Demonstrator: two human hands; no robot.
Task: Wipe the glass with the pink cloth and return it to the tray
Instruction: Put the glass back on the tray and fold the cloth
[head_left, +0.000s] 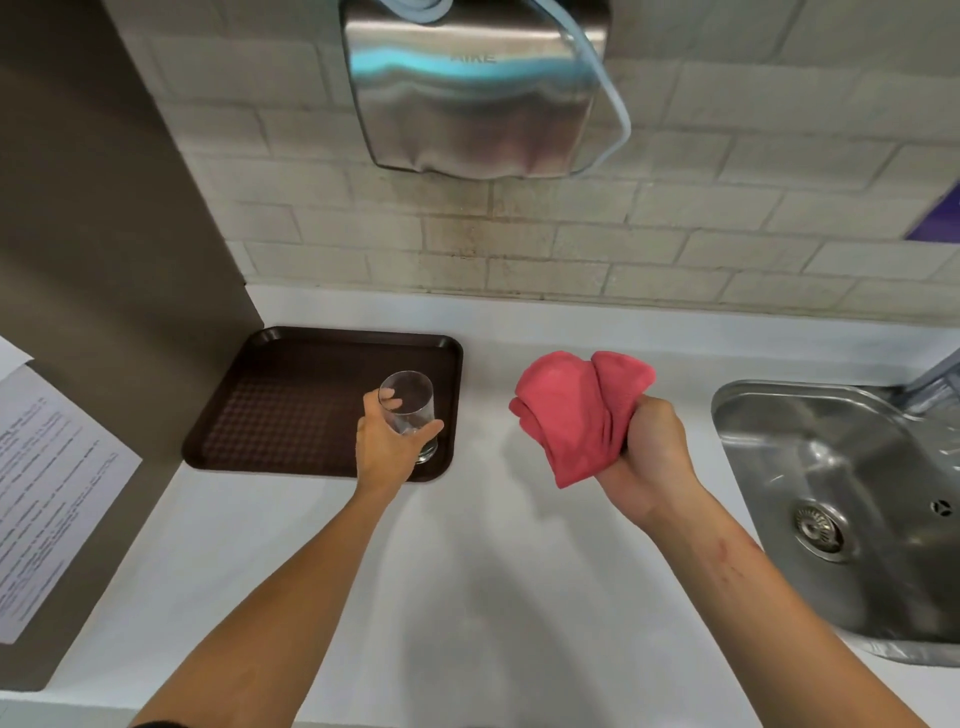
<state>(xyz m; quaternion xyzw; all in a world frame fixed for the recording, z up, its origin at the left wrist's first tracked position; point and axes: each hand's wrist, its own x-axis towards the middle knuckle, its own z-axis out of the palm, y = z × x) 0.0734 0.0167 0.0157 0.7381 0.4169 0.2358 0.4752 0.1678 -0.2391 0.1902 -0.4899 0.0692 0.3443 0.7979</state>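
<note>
The left hand (382, 441) has its fingers (390, 402) wrapped around the clear glass (408, 415), holding it upright over the near right corner of the brown tray (291, 395). Whether the base rests on the tray or hangs just above it is hard to tell from this angle. The right hand (647, 457) is closed in a fist around the bunched pink cloth (574, 415), lifted above the white bench (467, 571) between the tray and the steel sink (831, 493). Cloth and glass are well apart, so no wiping is under way at this moment. The glass looks clear and dry, though small streaks would not show here. Judging by that, either the wipe is done and only setting the glass down and letting go remains, or the glass is only now being picked up and the whole wipe is still to do.
</note>
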